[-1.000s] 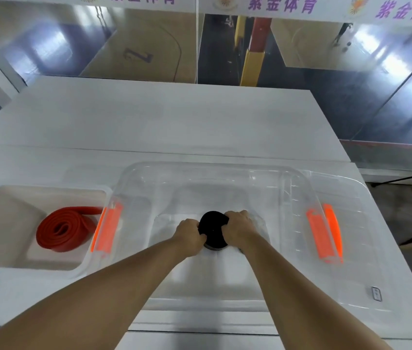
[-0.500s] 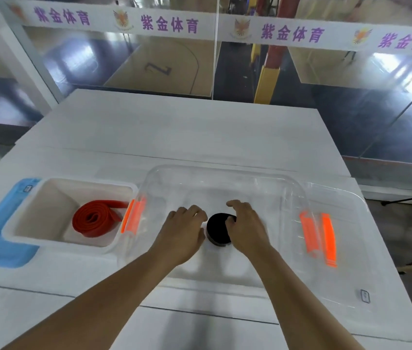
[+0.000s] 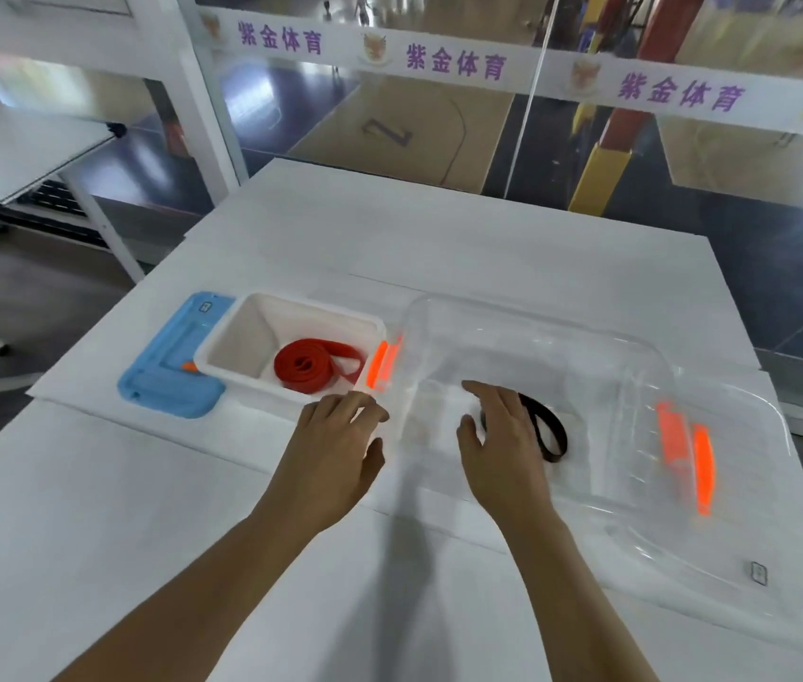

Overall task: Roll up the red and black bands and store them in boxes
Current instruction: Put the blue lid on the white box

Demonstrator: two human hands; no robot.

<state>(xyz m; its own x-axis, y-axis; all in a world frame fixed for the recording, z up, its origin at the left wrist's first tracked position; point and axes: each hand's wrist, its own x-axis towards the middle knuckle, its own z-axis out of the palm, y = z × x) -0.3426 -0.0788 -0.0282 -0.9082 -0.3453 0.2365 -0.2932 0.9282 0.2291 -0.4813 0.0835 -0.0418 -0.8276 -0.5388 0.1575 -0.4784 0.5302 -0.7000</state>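
A black band (image 3: 548,428) lies in the clear plastic box (image 3: 601,347), its coil loosened into an open loop. My right hand (image 3: 503,435) hovers over the box just left of the band, fingers spread, holding nothing. My left hand (image 3: 335,435) is open above the table at the clear box's left edge. A rolled red band (image 3: 308,369) rests in the white box (image 3: 242,337) to the left, one end trailing out of the coil.
A blue lid (image 3: 168,376) lies under and beside the white box. A clear lid (image 3: 744,484) with orange latches sits beneath the clear box at right. The white table (image 3: 439,238) ends at a glass wall behind; another table stands far left.
Both hands let go of the black roll and drew back toward me. The black band sprang open into a loose loop. My view swung to the left.
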